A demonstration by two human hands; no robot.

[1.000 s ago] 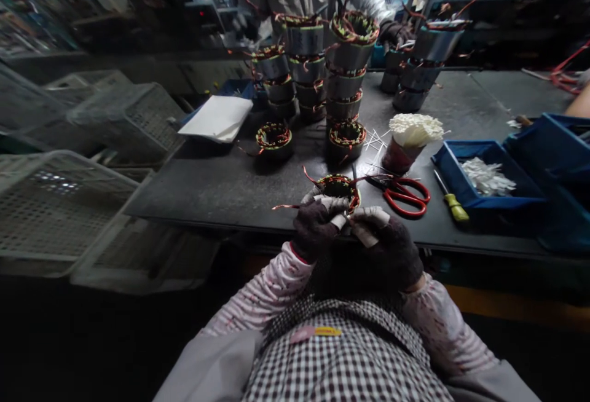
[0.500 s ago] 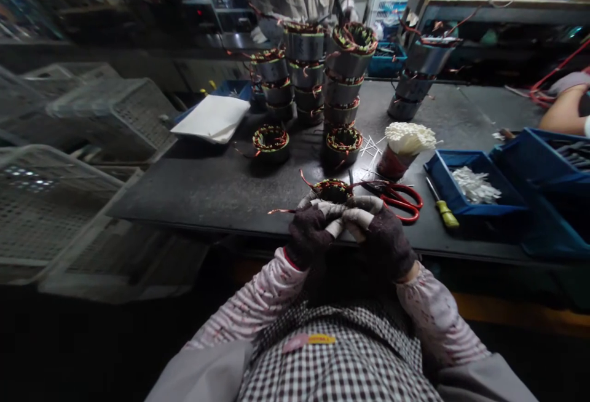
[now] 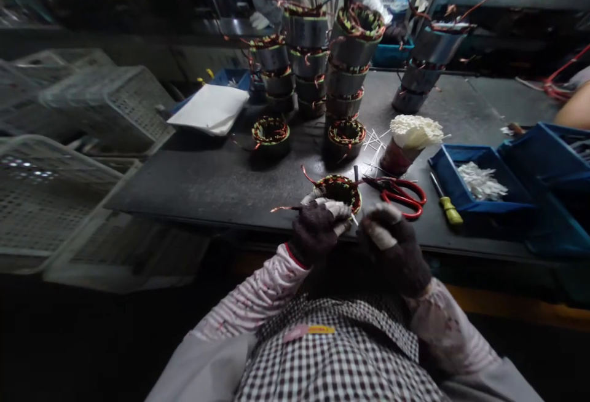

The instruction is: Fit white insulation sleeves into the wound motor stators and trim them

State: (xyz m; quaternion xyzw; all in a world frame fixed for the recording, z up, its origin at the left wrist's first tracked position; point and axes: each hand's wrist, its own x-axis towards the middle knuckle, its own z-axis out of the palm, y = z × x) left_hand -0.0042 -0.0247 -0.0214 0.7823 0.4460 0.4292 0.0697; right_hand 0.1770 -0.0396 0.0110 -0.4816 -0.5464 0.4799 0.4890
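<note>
the gloved left hand (image 3: pixel 318 230) grips the wound stator (image 3: pixel 338 190) at the near edge of the dark table (image 3: pixel 207 184), fingers curled on its rim. just right, the right hand (image 3: pixel 391 248) curls loosely beside it; whether it pinches anything cannot be told. red scissors (image 3: pixel 401 193) lie further right.

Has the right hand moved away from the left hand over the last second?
Yes. The right hand has drawn apart from the left hand, toward the red scissors side.
</note>
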